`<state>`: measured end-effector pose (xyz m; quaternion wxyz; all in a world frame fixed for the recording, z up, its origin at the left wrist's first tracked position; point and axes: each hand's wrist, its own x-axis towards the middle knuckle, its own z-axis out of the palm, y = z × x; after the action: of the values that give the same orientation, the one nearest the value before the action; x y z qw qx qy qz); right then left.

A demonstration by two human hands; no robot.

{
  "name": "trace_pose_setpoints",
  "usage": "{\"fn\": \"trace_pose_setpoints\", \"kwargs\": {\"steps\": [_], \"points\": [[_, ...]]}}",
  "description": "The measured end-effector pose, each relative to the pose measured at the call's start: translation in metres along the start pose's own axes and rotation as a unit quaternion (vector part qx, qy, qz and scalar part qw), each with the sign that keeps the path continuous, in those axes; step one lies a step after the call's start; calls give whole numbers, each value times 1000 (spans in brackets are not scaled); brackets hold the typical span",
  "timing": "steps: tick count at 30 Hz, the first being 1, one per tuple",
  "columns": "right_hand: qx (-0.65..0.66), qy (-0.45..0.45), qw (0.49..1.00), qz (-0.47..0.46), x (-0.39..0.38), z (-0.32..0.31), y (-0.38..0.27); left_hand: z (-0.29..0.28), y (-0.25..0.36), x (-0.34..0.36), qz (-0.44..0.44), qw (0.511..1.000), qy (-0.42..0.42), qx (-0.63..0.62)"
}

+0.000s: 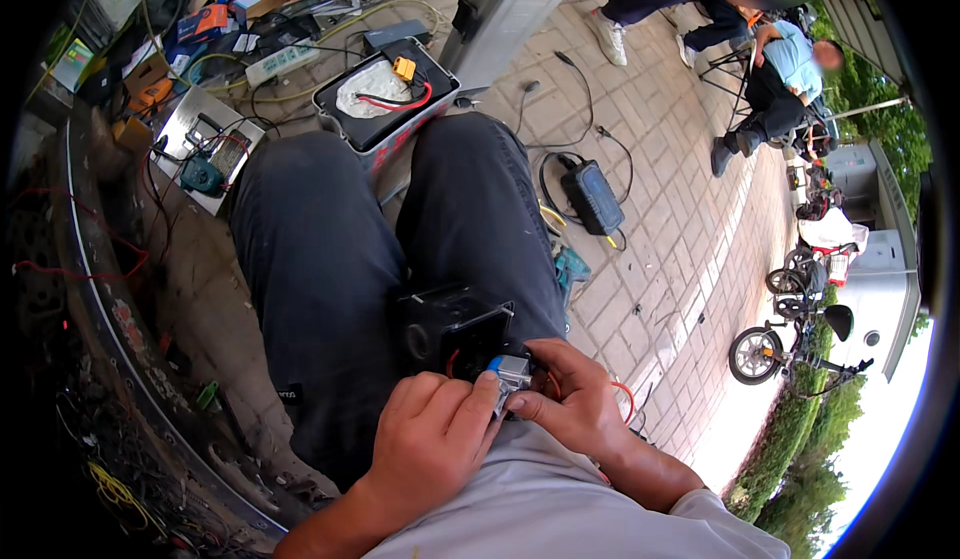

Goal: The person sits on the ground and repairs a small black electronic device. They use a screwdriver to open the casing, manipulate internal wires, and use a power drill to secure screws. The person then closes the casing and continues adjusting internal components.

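My left hand (432, 429) and my right hand (570, 409) meet over my lap, both closed on a small silver metal part (513, 373) with a blue piece at its top left. The part's exact kind is hard to make out. Just behind it an open black housing (442, 329) rests between my thighs, with red wires showing inside and beside my right hand. My left fingertips press on the part from the left, and my right thumb lies against its lower right. My other right fingers are partly hidden behind it.
Ahead lie an open case (386, 99) with a yellow connector, a metal tray (222, 164) holding a teal device, a power strip (280, 63) and a black charger (590, 197). Clutter fills the left. Other people sit at upper right (785, 69); bikes (790, 349) stand at right.
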<state>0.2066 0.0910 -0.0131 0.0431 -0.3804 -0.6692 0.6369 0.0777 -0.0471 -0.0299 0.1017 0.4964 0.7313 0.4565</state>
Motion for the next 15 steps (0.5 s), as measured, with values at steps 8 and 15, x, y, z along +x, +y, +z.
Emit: {"fn": "trace_pose_setpoints", "kwargs": {"steps": [8, 15], "points": [[3, 144, 989, -35, 21, 17, 17, 0, -14, -17, -193, 967, 128, -107], [-122, 210, 958, -153, 34, 48, 23, 13, -23, -19, -173, 974, 115, -86]]}}
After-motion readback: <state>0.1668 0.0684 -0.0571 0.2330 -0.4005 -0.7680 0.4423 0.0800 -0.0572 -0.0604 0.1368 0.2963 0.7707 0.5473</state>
